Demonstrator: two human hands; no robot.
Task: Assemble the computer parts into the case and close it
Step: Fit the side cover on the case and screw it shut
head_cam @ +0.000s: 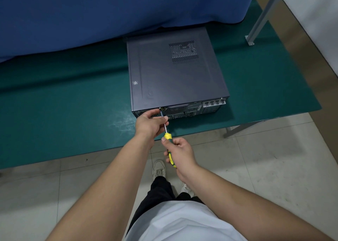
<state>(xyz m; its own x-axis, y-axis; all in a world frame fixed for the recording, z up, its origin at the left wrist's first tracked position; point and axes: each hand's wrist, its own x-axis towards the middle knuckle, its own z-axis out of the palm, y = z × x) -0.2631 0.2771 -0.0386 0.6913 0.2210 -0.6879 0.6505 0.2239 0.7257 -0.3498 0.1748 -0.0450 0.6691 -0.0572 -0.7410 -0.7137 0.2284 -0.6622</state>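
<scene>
Driving could cam out: screwdriver (169,145) handle gripped by right hand (180,154), shaft pinched by left hand (149,122), tip angled at case (175,72) screw just beyond.

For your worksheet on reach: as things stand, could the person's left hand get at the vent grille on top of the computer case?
Probably yes. The left hand pinches the screwdriver shaft at the computer case; nothing lies between it and the vent grille.

Nothing here can be read. The dark computer case (175,72) carries a small white sticker (135,83) near its left edge, its print too small to make out, and below it a faint embossed mark (150,93) on the lid (likely a logo, letters indistinct).
</scene>
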